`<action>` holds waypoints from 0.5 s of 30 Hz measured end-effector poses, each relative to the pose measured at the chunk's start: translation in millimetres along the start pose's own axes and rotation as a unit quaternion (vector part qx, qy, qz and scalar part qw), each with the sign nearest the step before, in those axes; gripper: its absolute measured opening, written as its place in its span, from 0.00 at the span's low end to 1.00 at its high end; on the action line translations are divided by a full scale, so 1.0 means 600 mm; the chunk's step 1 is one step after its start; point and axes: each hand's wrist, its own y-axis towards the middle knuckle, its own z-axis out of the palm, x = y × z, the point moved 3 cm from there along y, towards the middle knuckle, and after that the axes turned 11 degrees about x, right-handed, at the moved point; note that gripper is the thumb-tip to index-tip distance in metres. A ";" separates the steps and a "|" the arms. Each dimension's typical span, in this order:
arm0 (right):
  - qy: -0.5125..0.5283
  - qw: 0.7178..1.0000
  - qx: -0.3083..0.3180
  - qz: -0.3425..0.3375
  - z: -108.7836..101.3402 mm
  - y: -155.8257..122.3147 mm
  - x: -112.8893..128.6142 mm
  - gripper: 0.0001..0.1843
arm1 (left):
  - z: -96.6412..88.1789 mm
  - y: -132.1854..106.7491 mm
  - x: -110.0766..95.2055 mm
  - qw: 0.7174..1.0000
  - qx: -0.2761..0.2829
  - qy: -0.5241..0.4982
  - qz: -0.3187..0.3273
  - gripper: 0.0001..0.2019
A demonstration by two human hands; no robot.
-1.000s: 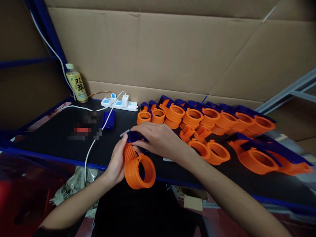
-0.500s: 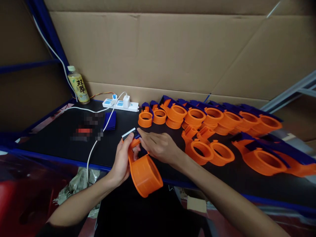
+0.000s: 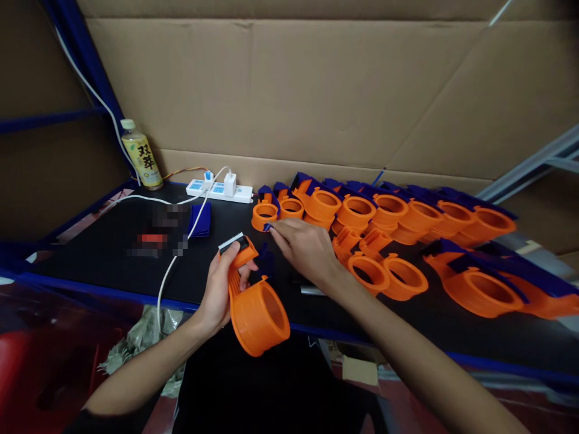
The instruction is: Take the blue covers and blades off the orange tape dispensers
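My left hand [image 3: 222, 286] is closed around the handle of an orange tape dispenser [image 3: 260, 319], held tilted over the table's front edge. Its thumb presses on the black holder of a white toothed blade [image 3: 231, 242] at the top. To the right, my right hand [image 3: 310, 247] pinches a small dark blue plastic piece [image 3: 267, 227] between its fingertips, apart from the dispenser. Dark blue plastic [image 3: 266, 260] shows behind the dispenser; its shape is hard to make out. A silvery strip [image 3: 312, 290] lies partly covered by my right wrist.
Several orange and blue tape dispensers [image 3: 323, 205] stand in rows at the back and right. A white power strip [image 3: 220, 190], a bottle [image 3: 142, 155] and dark blue flat pieces [image 3: 200, 219] are at the back left. A white cable [image 3: 168, 271] hangs over the front edge.
My right hand has moved off the dispenser, to the right and slightly up, carrying the small blue piece. My left hand and the dispenser have shifted slightly left.
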 end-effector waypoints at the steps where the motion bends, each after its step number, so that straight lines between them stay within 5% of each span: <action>1: -0.015 1.000 0.016 0.015 0.004 0.003 0.002 0.18 | 0.002 0.001 0.001 1.000 0.014 0.016 0.001 0.19; 8: -0.047 0.985 0.150 0.076 0.040 0.007 0.005 0.20 | -0.002 0.003 0.009 0.997 0.041 0.062 -0.002 0.16; 15: -0.010 0.984 0.170 0.051 0.038 -0.006 0.011 0.17 | -0.005 0.004 0.011 0.994 0.049 0.097 -0.006 0.12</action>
